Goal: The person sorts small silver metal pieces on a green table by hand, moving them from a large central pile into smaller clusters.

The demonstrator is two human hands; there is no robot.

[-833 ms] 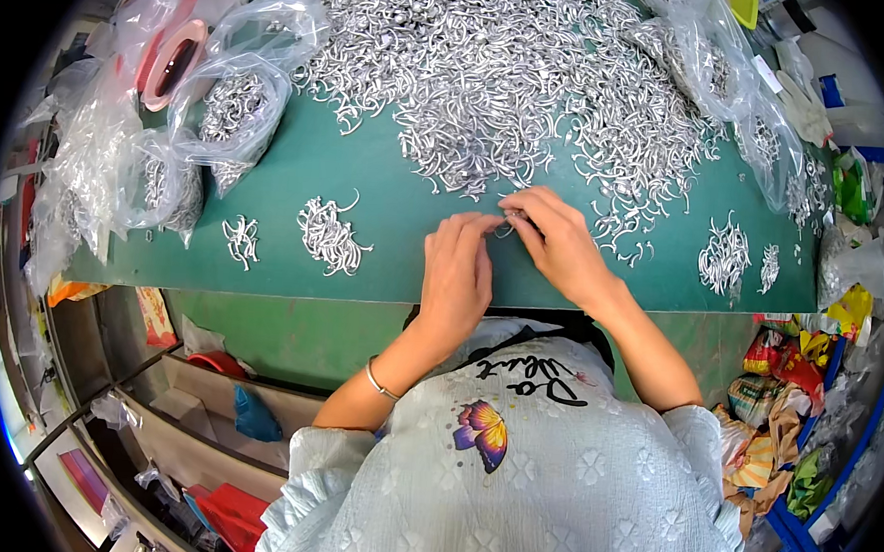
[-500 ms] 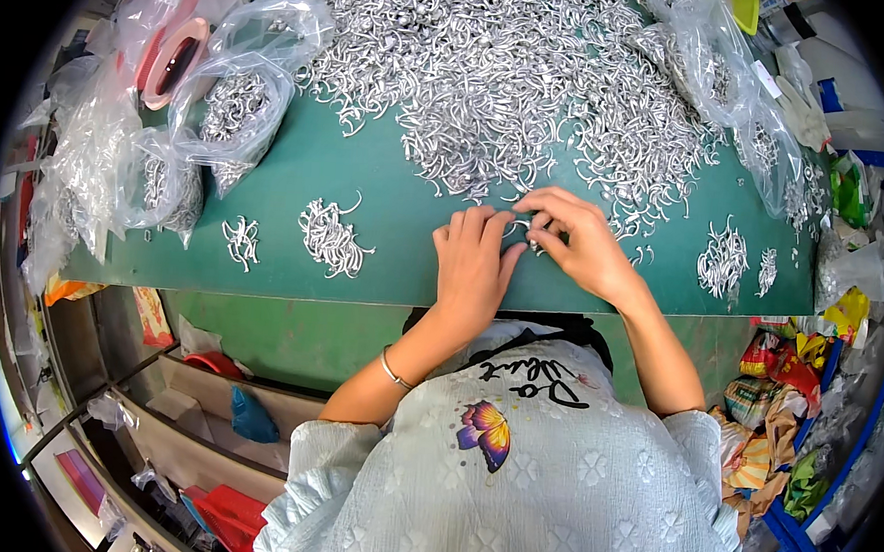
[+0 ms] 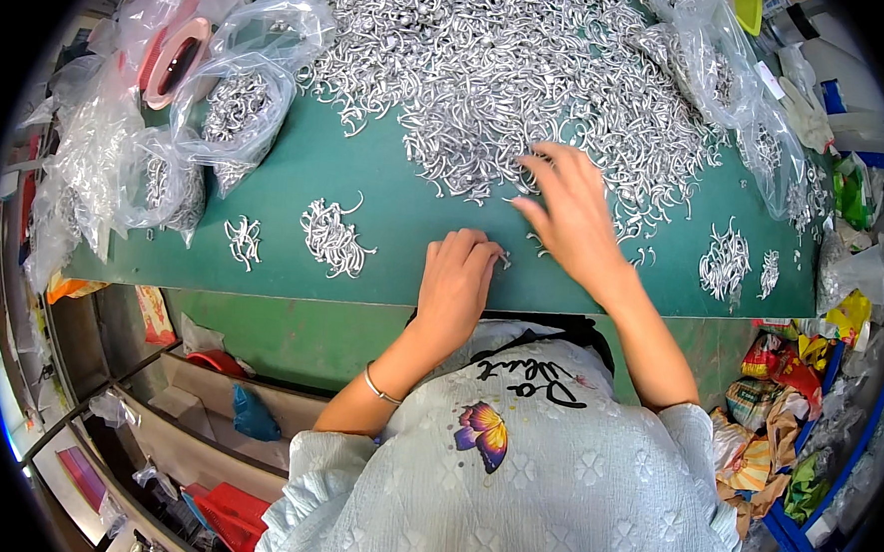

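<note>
A big pile of small curved silver metal pieces (image 3: 471, 108) covers the far middle of the green table (image 3: 267, 177). My left hand (image 3: 455, 282) is near the front edge, fingers bent together, with the end of a curved metal piece (image 3: 504, 259) poking out at the fingertips. The rest of that piece is hidden by the fingers. At the near edge of the pile is my right hand (image 3: 572, 218), fingers apart and reaching over the pieces, with nothing visible in it. A few loose pieces lie below its thumb.
Left of my left hand lie a small heap (image 3: 334, 238) and a smaller one (image 3: 243, 242) of curved pieces. Two more heaps (image 3: 726, 263) sit at the right. Clear plastic bags (image 3: 238, 115) with metal parts and a pink-rimmed oval object (image 3: 176, 62) stand at the left; another bag (image 3: 737, 92) lies far right.
My hands have come apart. The right one has moved up to the pile and spread its fingers; the left one has drawn slightly down and left, with a curved piece at its fingertips.
</note>
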